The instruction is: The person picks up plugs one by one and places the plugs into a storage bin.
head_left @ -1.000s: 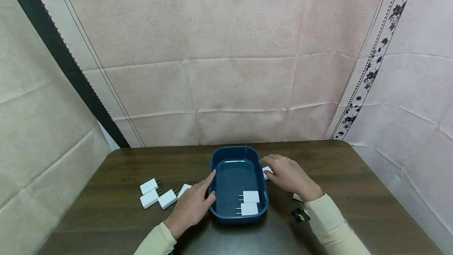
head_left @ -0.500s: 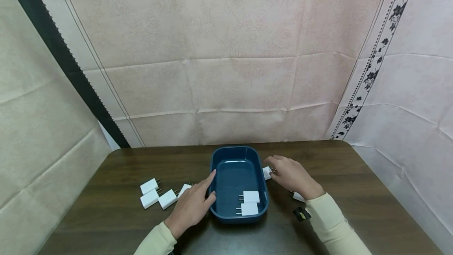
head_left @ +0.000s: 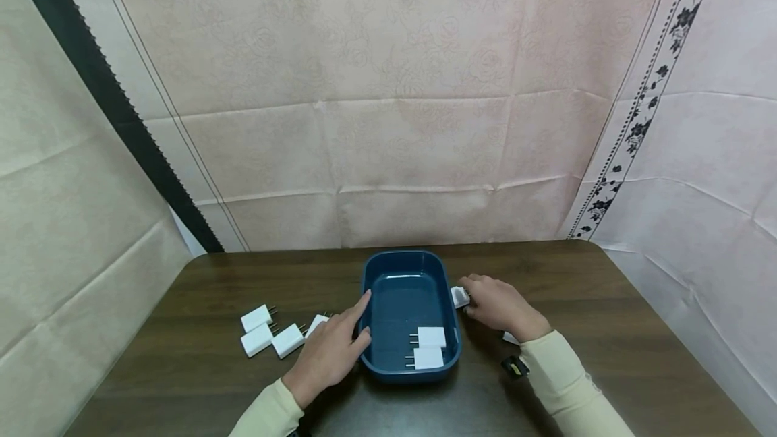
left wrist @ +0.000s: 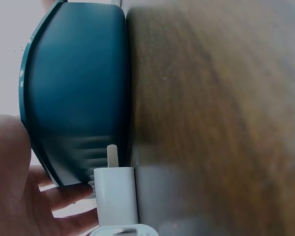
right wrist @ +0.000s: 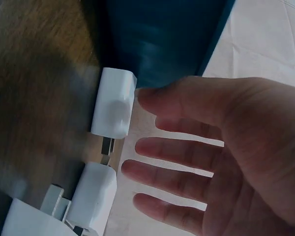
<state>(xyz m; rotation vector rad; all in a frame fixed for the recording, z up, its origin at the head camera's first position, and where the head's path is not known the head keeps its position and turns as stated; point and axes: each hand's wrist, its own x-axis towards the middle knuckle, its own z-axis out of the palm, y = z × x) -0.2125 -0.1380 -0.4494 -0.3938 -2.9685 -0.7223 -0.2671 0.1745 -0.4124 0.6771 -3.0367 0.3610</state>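
A blue tray [head_left: 397, 312] stands on the table with two white plug chargers [head_left: 428, 357] inside at its near right corner. My left hand [head_left: 328, 351] rests against the tray's left side, its index finger extended along the rim. In the left wrist view, another white charger [left wrist: 116, 196] stands in front of that hand, prong pointing at the tray wall. My right hand [head_left: 499, 305] is beside a white charger [head_left: 459, 297] that lies close against the tray's right wall. In the right wrist view, the thumb tip is right at this charger's [right wrist: 114, 103] edge, while the other fingers extend loosely apart.
Several white chargers [head_left: 256, 340] lie left of the tray, one partly behind the left hand. Another charger [head_left: 510, 337] shows partly under the right wrist, near a black wrist device [head_left: 516, 367]. A pale cloth [head_left: 419, 120] hangs behind the wooden table [head_left: 200, 369].
My right hand has shifted slightly right and toward me, uncovering more of the charger by the tray's right wall. The left hand and the tray have stayed in place.
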